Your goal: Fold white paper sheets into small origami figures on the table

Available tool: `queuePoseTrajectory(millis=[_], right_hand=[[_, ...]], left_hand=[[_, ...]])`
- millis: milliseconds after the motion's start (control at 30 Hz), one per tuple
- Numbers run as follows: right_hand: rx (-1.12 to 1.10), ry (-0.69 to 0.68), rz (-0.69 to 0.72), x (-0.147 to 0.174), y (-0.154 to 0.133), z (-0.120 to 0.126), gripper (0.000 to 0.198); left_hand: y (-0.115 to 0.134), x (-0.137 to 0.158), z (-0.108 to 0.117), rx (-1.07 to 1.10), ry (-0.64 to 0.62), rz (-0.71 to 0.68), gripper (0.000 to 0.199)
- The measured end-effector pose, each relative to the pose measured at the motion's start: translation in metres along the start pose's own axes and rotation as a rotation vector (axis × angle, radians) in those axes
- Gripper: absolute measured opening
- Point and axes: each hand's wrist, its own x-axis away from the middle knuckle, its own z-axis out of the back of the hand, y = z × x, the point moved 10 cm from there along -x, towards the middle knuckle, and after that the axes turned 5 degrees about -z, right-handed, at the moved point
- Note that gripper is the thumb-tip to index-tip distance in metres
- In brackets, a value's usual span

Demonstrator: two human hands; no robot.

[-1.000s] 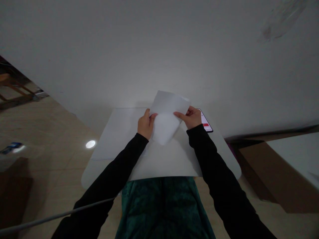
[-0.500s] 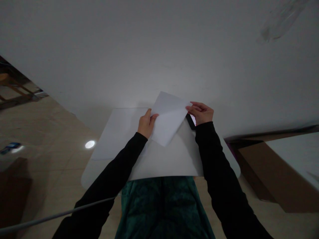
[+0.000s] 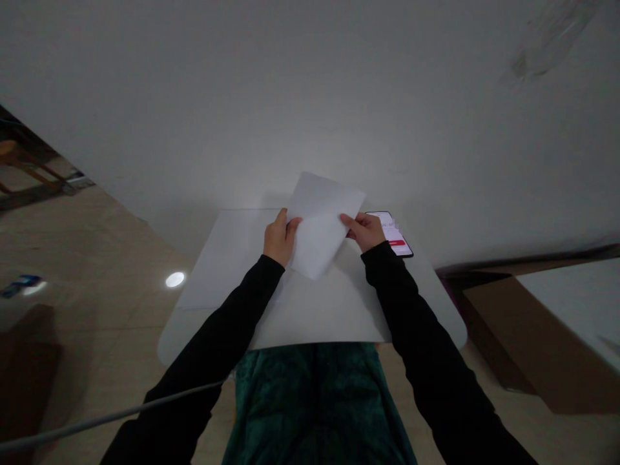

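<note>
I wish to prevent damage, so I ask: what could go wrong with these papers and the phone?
1. The held paper could crease, as the left grip and right grip both pinch it.
2. The phone lies close beside the right grip, which might nudge it.
3. The left sleeve crosses over the flat paper in view and may drag it.

Smooth white tabletop (image 3: pixel 320 323) lies open at lower centre. A rectangular white paper (image 3: pixel 322 223) blocks mid-frame; a flat black-edged phone (image 3: pixel 393 234), centre-right.

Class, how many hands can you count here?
2: the left hand holds a paper at its left side, the right hand at its right, near the phone. No others show.
</note>
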Motion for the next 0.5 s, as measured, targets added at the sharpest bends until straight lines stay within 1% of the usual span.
queuePoseTrajectory(millis=[133, 200, 300, 367, 433, 500], right_hand=[[0.004, 0.021, 0.016, 0.001, 0.009, -0.002, 0.042], [-0.021, 0.029, -0.006, 0.002, 0.015, -0.003, 0.043], [-0.041, -0.042, -0.084, 0.005, 0.027, -0.017, 0.047], [-0.029, -0.083, -0.103, 0.007, 0.031, -0.024, 0.048], [-0.028, -0.06, -0.087, 0.007, 0.03, -0.024, 0.048], [-0.038, 0.008, -0.076, 0.008, 0.031, -0.02, 0.046]], left_hand=[[-0.003, 0.0, 0.001, 0.011, 0.019, 0.016, 0.028], [-0.005, 0.001, 0.002, 0.011, 0.032, 0.027, 0.03], [-0.01, 0.0, 0.006, -0.012, 0.057, 0.052, 0.033], [-0.013, 0.0, 0.008, -0.031, 0.068, 0.064, 0.033], [-0.016, 0.0, 0.007, -0.047, 0.069, 0.069, 0.033], [-0.02, 0.0, 0.007, -0.048, 0.083, 0.071, 0.034]])
